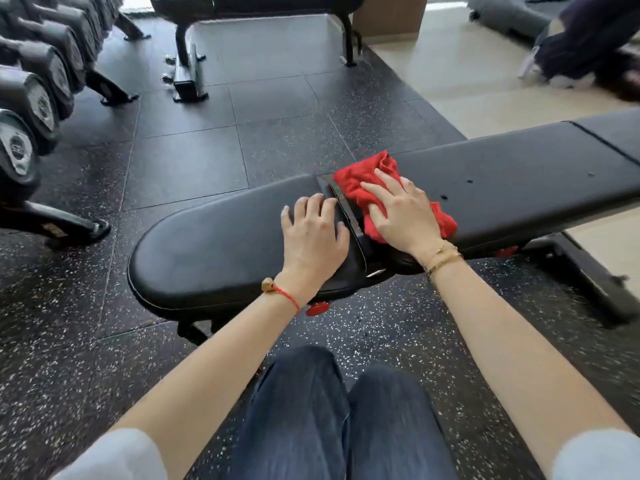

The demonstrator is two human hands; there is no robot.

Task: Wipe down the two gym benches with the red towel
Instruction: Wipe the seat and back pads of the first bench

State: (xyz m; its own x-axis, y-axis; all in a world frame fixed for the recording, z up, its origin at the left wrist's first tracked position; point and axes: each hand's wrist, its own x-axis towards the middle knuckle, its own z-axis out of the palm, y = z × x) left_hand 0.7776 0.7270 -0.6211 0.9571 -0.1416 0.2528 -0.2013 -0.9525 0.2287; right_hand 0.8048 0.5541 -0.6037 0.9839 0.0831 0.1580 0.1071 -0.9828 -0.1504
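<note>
Right hand flat on the red towel, fingers straight and spread, pressing it onto the near bench at the gap between the seat pad and the long back pad; part of the towel bunches out past the fingertips toward the far edge, another bit sticks out by the wrist at the near edge. Left hand lies palm-down on the seat pad just beside the gap, fingers relaxed and spread, holding nothing; fingertips reach the pad's end by the hinge plate. Hands close together, not touching. Red string bracelet on the left wrist, gold bracelets on the right. Near bench runs left to right across the view, rounded seat end on the left, back pad running off the right edge; red adjuster knob under the near edge. Person's knees in dark jeans below, over speckled rubber floor. Second bench at top centre, well apart. Dumbbell rack along the left. Another person's legs, blurred, top right on the light floor.
</note>
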